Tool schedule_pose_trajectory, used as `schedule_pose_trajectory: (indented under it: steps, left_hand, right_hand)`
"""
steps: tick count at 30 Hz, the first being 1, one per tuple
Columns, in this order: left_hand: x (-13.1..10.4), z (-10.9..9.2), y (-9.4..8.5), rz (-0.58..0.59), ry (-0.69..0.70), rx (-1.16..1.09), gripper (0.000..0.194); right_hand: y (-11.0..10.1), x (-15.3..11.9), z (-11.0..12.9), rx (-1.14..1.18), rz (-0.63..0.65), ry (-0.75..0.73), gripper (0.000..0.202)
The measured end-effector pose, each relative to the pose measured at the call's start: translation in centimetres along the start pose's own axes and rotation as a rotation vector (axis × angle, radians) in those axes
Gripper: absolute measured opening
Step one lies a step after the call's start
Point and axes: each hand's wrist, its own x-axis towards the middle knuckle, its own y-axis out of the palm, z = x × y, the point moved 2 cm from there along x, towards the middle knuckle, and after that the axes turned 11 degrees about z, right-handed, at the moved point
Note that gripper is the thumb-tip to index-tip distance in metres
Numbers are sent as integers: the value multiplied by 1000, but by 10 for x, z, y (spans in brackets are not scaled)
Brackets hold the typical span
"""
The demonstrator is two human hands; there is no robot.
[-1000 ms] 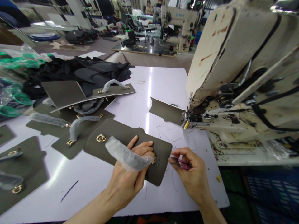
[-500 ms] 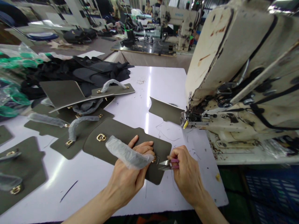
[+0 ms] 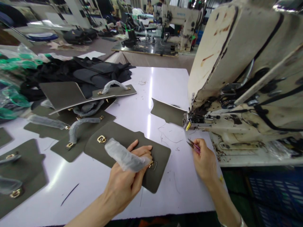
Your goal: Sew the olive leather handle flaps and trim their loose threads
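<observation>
An olive-grey bag panel (image 3: 118, 132) lies on the white tabletop, with a plastic-wrapped carry handle (image 3: 125, 154) and gold fittings (image 3: 101, 139) on it. My left hand (image 3: 127, 176) rests on this panel beneath the arched handle. Its fingers and thumb come together by the right-hand fitting, partly covered by the wrap. To the right, apart from the panel, my right hand (image 3: 205, 160) is closed around small thread snips (image 3: 194, 146) with purple grips. Their blades point up and left, towards the sewing machine's foot.
A large sewing machine (image 3: 224, 78) stands at the right. Another olive panel (image 3: 167, 112) lies by its needle area. Several panels with wrapped handles (image 3: 82, 126) overlap at the left, before a heap of black pieces (image 3: 90, 72). A blue crate (image 3: 279, 192) is below right.
My right hand has drawn the snips away from the fitting, right and slightly up. Under my left hand, the panel has turned slightly and shifted left.
</observation>
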Motion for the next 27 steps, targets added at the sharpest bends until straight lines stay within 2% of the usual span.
schedule_pose_trajectory:
  steps: [3,4,6,7,9,13,15,17,19,21,25,27]
  left_hand:
    - [5,0,-1,-31,-44,-84,27]
    - [6,0,-2,-48,-69,-126,25]
    - [9,0,-4,-77,-141,-217,18]
    - [11,1,-6,-78,-200,-270,14]
    - [14,4,-12,-28,-365,-416,13]
    - [19,6,-20,221,-703,-918,26]
    - [19,1,-17,262,-866,-1229,23]
    - [17,-7,-9,269,-1036,-1510,24]
    - [13,-15,3,315,-1153,-1713,31]
    - [8,-19,16,359,-1201,-1847,34]
    - [-2,-19,31,328,-1249,-1944,27]
    - [-4,-19,34,307,-1262,-1957,24]
  right_hand:
    - [5,-10,4,184,76,95,42]
    - [7,-14,8,264,90,100,43]
    - [8,-20,21,402,94,62,30]
    - [6,-21,29,455,88,30,24]
    - [-1,-22,45,550,116,-31,29]
    - [-13,-19,71,762,317,-56,49]
    - [-13,-18,77,861,346,-49,39]
    - [-8,-19,77,939,311,-29,32]
    - [-3,-21,73,953,244,1,33]
    - [-2,-23,69,886,197,13,34]
    - [-9,-25,68,676,177,-77,14]
    - [-13,-23,70,620,188,-103,14]
